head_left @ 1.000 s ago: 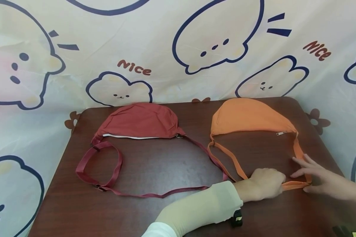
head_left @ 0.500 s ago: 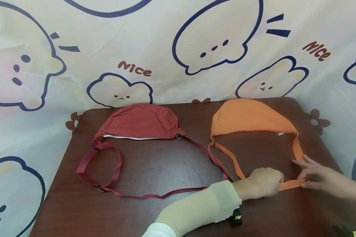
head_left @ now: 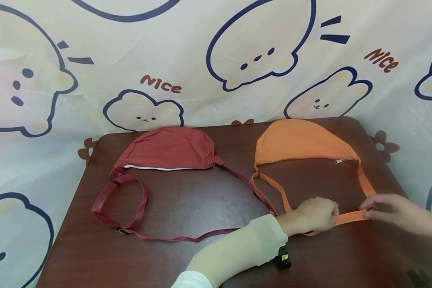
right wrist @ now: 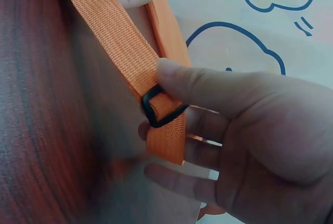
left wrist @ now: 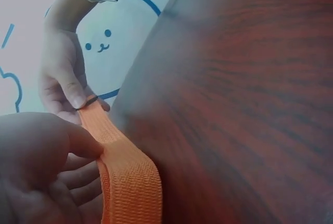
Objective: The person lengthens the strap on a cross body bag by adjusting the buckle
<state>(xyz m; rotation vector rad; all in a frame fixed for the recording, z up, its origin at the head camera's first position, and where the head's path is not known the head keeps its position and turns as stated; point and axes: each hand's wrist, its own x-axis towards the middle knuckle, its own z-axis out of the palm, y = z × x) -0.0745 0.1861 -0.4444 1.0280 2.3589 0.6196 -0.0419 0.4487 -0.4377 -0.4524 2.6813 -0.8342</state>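
Observation:
An orange waist bag [head_left: 302,140] lies at the back right of the table, its strap running forward to both hands. My left hand [head_left: 315,215] pinches the orange strap [head_left: 351,217] between thumb and fingers. To its right, my right hand [head_left: 394,208] grips the same strap by a black slider buckle [right wrist: 150,116]. In the right wrist view its thumb presses on the webbing just by the buckle, with the fingers behind and a short folded end below. The stretch of strap between the hands is taut. A small orange loop shows under the left hand.
A dark red waist bag [head_left: 169,148] with a white zip edge lies at the back left of the brown table [head_left: 129,264]. Its long red strap [head_left: 173,239] curves forward and passes under the left sleeve [head_left: 237,244]. A cartoon-printed cloth [head_left: 201,104] hangs behind and beside the table.
My right hand has moved left along the strap and now pinches it at the buckle. My left hand has shifted slightly left, and an orange loop now shows beneath it.

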